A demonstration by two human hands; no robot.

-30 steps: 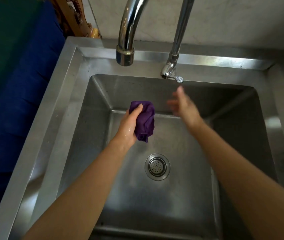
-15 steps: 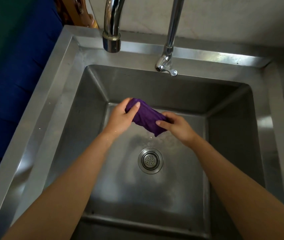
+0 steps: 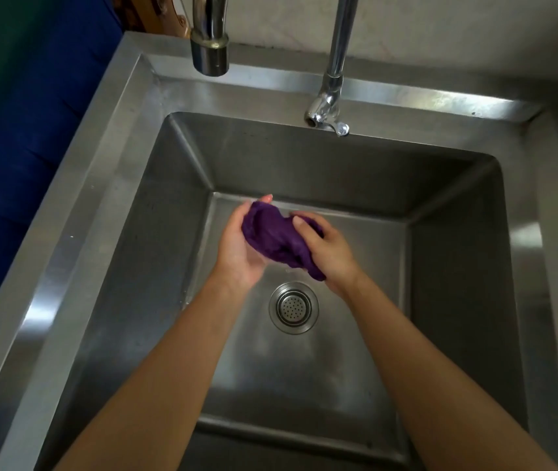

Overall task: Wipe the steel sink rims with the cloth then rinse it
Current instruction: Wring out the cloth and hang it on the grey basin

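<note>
A bunched purple cloth (image 3: 275, 237) is held between both hands above the middle of the steel sink basin, just behind the drain. My left hand (image 3: 238, 253) cups it from the left with the fingers curled under. My right hand (image 3: 330, 251) grips its right end from above. The sink's flat steel rim (image 3: 101, 185) runs around the basin on the left, back and right. No water stream shows from either tap.
A thick chrome spout (image 3: 209, 45) hangs over the back left rim, and a thinner tap (image 3: 330, 100) with a small lever stands at the back centre. A round strainer drain (image 3: 293, 307) sits in the basin floor. Blue fabric (image 3: 33, 130) lies left of the sink.
My right hand came down from near the thin tap and took hold of the cloth. Both hands now press it closer together, slightly lower over the drain.
</note>
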